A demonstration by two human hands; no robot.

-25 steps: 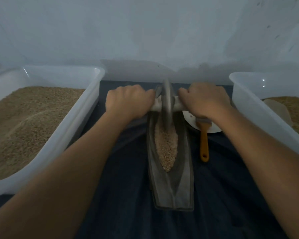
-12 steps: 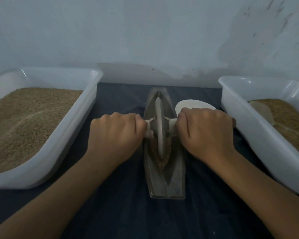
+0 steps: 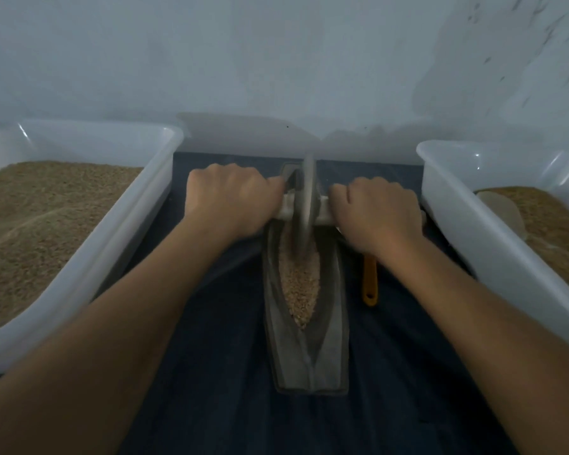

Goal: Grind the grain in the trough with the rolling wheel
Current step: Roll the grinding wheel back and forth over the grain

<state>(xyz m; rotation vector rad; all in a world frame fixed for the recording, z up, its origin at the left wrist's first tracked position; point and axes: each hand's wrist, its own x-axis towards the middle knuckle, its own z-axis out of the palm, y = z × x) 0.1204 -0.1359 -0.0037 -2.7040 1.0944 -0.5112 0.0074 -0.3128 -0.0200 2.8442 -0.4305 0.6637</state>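
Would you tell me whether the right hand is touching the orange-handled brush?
Cannot tell. In the head view the right hand grips the wheel's axle and overlaps the orange-handled brush, hiding any contact or gap.

My tabletop (image 3: 230, 405), dark blue cloth, has the trough (image 3: 309, 362), two white tubs (image 3: 89, 274) (image 3: 493, 257) and an orange-handled brush (image 3: 370, 284).

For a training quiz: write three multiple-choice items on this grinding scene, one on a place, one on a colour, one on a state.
1. Where along the trough is the wheel?
A. far end
B. middle
C. near end

2. What colour is the handle lying right of the trough?
A. blue
B. orange
C. white

3. How do the hands meet the wheel's axle?
A. only one grips it
B. both lie flat on it
C. both grip it

Answers:
1 A, the wheel stands by the wall.
2 B, it is plainly orange.
3 C, left hand and right hand curl round the axle ends.
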